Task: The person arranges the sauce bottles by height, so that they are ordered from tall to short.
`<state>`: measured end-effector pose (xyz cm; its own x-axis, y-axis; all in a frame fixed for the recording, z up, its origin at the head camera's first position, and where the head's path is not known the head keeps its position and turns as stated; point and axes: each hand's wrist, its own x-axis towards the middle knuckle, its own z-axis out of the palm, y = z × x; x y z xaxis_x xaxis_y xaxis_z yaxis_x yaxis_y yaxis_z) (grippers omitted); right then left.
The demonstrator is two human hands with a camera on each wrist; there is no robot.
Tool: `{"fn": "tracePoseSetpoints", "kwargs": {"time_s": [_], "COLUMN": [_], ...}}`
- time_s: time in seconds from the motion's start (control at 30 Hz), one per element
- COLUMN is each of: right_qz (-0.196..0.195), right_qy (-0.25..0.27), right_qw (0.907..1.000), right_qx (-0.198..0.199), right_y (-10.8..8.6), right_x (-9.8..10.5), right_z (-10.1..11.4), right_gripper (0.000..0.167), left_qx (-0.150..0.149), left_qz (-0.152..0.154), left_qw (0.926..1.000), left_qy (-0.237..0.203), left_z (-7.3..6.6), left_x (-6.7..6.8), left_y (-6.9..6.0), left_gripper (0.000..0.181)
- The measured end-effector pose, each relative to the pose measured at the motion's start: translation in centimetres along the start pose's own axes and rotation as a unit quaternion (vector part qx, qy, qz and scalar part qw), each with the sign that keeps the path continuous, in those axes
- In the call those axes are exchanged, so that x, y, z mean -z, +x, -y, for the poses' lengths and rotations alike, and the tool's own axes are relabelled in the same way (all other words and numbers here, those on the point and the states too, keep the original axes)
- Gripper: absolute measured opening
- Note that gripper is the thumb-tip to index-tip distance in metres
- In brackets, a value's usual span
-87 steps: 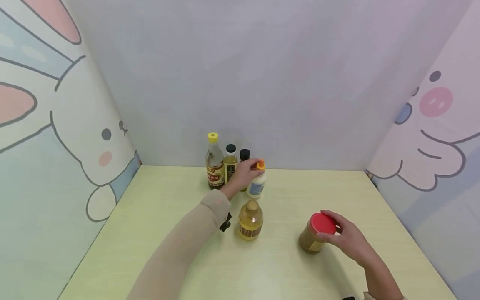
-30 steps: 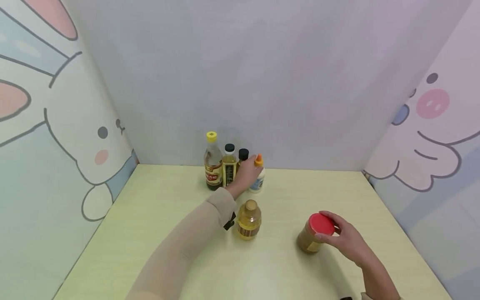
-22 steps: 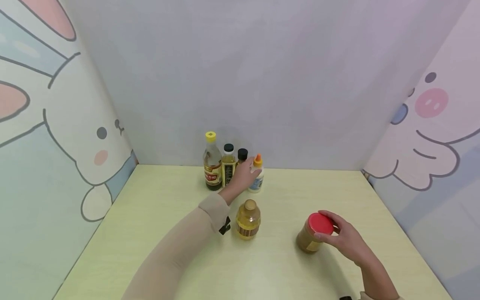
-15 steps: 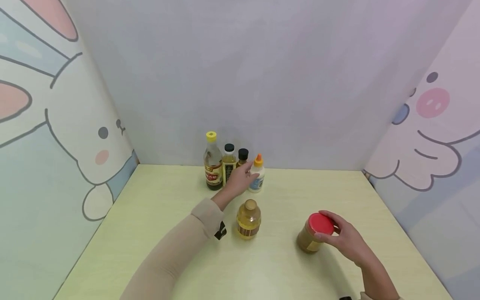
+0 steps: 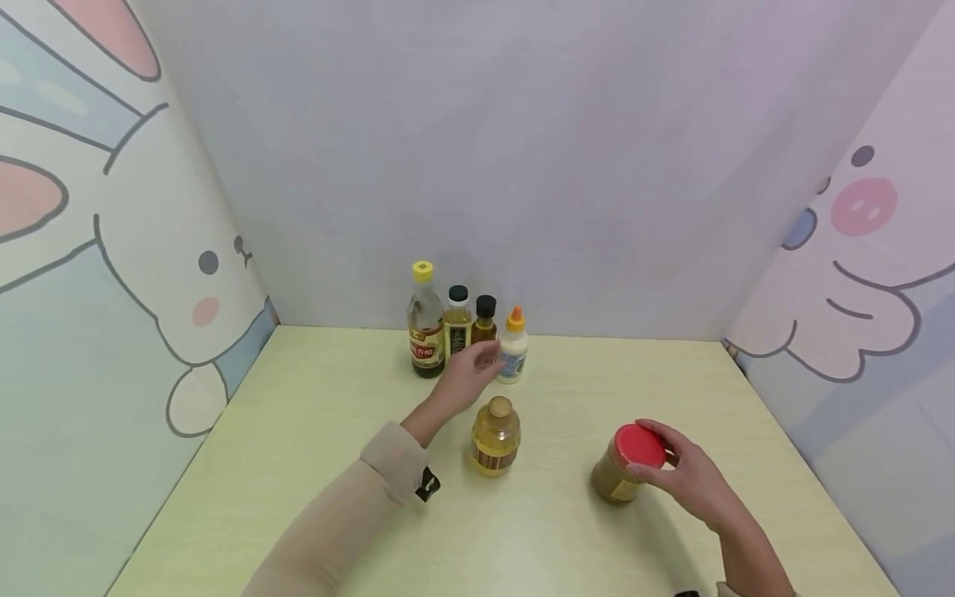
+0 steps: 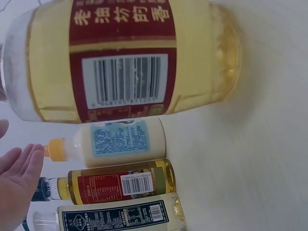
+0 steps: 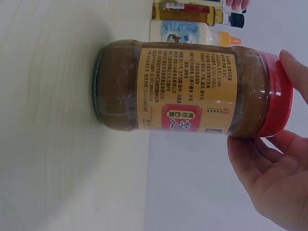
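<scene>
My left hand [image 5: 464, 379] hovers in front of the back row, fingers loosely bent and holding nothing. Just beyond its fingertips stands a white squeeze bottle [image 5: 512, 356] with an orange nozzle cap, upright. A short cooking oil bottle [image 5: 496, 439] stands nearer, right of the left wrist; in the left wrist view it fills the top. On the right, my right hand [image 5: 690, 477] grips the red lid of a jar of brown sesame paste [image 5: 616, 479]. The right wrist view shows thumb and fingers around that lid [image 7: 278, 96], the jar's base on the table.
In the back row stand a vinegar bottle [image 5: 427, 332] with a yellow cap, a black-capped bottle [image 5: 458, 319] and a dark-capped oil bottle [image 5: 485, 319], close together. A plain wall [image 5: 477, 166] rises behind the table [image 5: 336, 398]; printed side walls flank it.
The left hand has let go of the white squeeze bottle, which now stands slightly farther back, and has drawn back toward the lower left. The right hand stays on the jar.
</scene>
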<state>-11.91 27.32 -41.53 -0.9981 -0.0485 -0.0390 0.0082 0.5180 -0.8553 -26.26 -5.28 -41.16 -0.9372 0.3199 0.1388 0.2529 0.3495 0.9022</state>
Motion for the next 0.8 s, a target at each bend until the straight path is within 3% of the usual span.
{"fn": "tracePoseSetpoints", "kwargs": {"time_s": [0.33,0.57,0.8], "right_qz": [-0.004,-0.003,-0.001], "right_qy": [-0.003,0.002,0.002], "right_qw": [1.0000,1.0000,1.0000], "right_qx": [0.003,-0.002,-0.004], "right_y": [0.1,0.1,0.1], "right_x": [0.0,0.0,0.0], "right_z": [-0.2,-0.3,-0.3], "right_gripper": [0.069,0.070,0.070], "left_qx": [-0.031,-0.041,-0.080], "left_qz": [0.008,0.046,0.069], "left_qw": [0.9990,0.9980,0.9944], "left_qy": [-0.032,-0.013,-0.003], "left_z": [-0.4,-0.7,-0.7], "left_x": [0.5,0.7,0.7], "left_y": [-2.3,-3.8,-5.0], "left_gripper": [0.037,0.037,0.036]}}
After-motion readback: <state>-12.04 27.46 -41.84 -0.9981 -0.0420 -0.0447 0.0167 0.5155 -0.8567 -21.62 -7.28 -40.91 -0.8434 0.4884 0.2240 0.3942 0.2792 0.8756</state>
